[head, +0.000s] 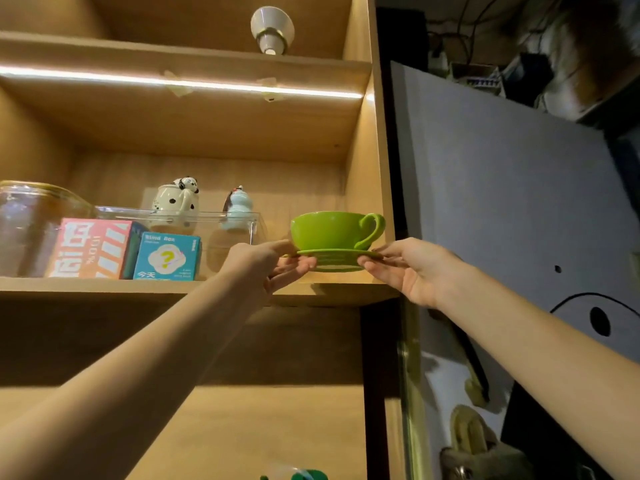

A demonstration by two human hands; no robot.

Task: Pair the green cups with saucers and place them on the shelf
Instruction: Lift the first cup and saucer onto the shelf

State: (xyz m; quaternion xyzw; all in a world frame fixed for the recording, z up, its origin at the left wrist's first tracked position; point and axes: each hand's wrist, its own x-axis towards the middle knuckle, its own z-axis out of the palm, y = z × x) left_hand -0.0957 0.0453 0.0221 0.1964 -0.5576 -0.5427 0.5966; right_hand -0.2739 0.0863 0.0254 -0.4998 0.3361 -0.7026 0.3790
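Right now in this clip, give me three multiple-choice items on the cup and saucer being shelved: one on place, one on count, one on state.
1. Where on the lit shelf is the green cup headed?
A. its left end, behind the jar
B. its right end, by the side wall
C. the shelf above

2. How many printed boxes stand on that shelf?
A. none
B. two
C. five

3. How is the saucer held?
A. one hand only
B. resting free, hands off
C. by both hands, one at each edge

Answers:
1 B, the cup sits beside the right wall panel, right of the teal box.
2 B, only the pink box and the teal box show.
3 C, the left hand and right hand each pinch the saucer's rim, with the cup upright on it.
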